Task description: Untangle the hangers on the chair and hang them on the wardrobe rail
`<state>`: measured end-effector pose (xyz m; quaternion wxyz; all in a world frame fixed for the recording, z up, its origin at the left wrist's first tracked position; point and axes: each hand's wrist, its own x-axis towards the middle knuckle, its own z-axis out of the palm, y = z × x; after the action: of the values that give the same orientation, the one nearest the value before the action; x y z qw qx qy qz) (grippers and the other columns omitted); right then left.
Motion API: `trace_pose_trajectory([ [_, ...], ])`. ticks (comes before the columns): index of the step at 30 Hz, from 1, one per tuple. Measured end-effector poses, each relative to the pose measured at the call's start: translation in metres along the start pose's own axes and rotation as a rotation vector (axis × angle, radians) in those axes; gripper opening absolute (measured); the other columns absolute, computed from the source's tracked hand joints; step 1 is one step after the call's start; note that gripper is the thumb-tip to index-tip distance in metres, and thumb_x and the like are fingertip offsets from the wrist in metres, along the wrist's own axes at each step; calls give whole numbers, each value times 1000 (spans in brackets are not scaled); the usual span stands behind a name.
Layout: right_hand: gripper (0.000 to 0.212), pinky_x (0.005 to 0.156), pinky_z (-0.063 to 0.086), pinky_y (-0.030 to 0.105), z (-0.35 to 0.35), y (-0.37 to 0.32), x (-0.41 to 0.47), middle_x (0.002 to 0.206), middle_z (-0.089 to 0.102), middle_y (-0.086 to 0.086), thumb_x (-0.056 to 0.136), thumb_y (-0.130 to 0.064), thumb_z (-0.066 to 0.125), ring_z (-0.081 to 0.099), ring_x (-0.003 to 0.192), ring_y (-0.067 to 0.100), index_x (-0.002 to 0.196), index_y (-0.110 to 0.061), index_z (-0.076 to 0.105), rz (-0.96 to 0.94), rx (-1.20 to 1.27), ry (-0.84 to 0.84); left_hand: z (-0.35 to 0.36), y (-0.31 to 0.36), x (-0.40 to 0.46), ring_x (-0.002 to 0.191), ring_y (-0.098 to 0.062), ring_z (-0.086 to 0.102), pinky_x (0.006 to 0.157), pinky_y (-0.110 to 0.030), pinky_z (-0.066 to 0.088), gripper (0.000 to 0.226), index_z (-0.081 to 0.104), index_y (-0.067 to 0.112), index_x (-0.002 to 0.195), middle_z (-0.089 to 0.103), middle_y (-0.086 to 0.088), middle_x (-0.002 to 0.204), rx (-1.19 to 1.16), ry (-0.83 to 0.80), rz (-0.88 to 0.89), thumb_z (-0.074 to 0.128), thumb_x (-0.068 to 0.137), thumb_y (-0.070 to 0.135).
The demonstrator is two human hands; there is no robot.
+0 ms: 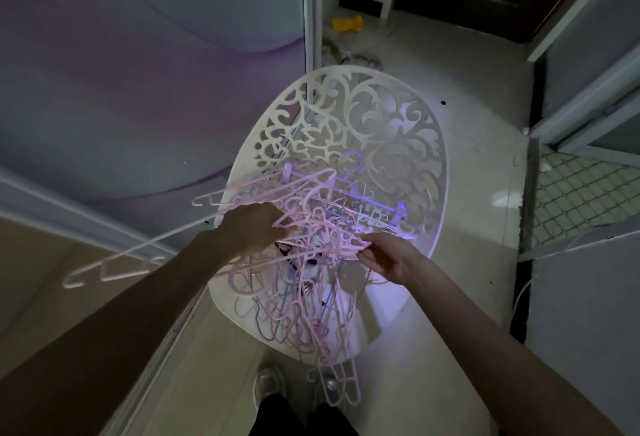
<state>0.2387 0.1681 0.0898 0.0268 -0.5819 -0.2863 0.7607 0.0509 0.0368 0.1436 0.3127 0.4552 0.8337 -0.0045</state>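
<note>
Sticking out left of the chair (408, 113), one thin pink hanger (114, 264) juts past the left forearm, while the left hand (254, 227) has its fingers curled into the tangled heap of skinny pink, blue and purple hangers (308, 262) piled on the seat. Right of that heap the right hand (389, 255) pinches a pink wire end. That chair's white, oval-backed, with cut-out swirly scrollwork.

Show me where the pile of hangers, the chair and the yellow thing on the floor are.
pile of hangers (311, 283), head view, middle of the tangle.
chair (391, 124), head view, cut-out backrest.
yellow thing (347, 24), head view, its middle.
</note>
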Motion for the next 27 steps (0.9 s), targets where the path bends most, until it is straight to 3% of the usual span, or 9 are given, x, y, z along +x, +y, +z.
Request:
trace_pose_trajectory([
  [3,24,35,46,15,0,-9,5,37,56,-1,96,-1,40,52,31,3,75,-12,48,-3,-118,3,-3,0,12,90,-22,65,71,-27,43,26,67,26,108,68,-2,93,-124,-117,-45,59,87,38],
  [7,30,34,46,16,5,-23,7,32,50,1,92,3,38,48,27,5,65,-7,46,-48,-242,22,4,8,27,65,-17,56,64,-25,41,12,67,12,83,60,0,67,-330,-184,-79,65,83,25],
  [9,32,36,48,16,6,-31,9,33,51,1,94,1,34,50,28,4,65,-7,46,-39,-230,18,6,9,31,62,-16,55,66,-25,40,15,66,11,82,59,1,66,-364,-177,-87,66,83,26],
  [12,37,41,49,17,9,-41,11,32,45,0,95,0,29,46,27,3,62,-7,44,-24,-155,4,5,8,26,73,-19,58,70,-26,39,26,68,18,101,60,1,72,-281,-140,-80,61,86,38],
  [15,57,43,50,19,10,-48,9,33,46,1,92,4,21,43,27,6,47,0,56,7,104,-74,6,2,21,95,-23,62,79,-29,42,33,64,28,114,67,-4,98,-134,-64,-75,52,90,46],
  [17,50,46,51,20,11,-50,12,36,51,4,91,7,19,45,28,7,62,6,60,12,198,-105,6,-3,23,99,-25,63,83,-31,44,34,64,29,116,67,-6,105,-175,-63,-83,52,89,47],
  [22,34,42,52,21,11,-47,16,36,53,0,96,3,29,57,33,6,67,-7,43,46,-64,-113,7,3,35,44,-7,50,47,-14,36,13,66,10,98,53,-3,58,-512,-191,-188,61,89,19],
  [25,37,46,52,19,7,-54,18,37,55,0,97,2,28,57,34,4,65,-8,43,27,-127,-135,7,-4,44,45,-10,40,48,-17,31,17,67,2,91,52,-5,59,-589,-214,-252,57,91,17],
  [27,39,43,53,19,7,-61,22,35,50,-2,96,4,25,51,30,3,63,-8,41,17,-65,-140,4,-5,40,50,-13,49,47,-13,33,21,64,-2,104,51,-15,68,-618,-248,-220,50,95,11],
])
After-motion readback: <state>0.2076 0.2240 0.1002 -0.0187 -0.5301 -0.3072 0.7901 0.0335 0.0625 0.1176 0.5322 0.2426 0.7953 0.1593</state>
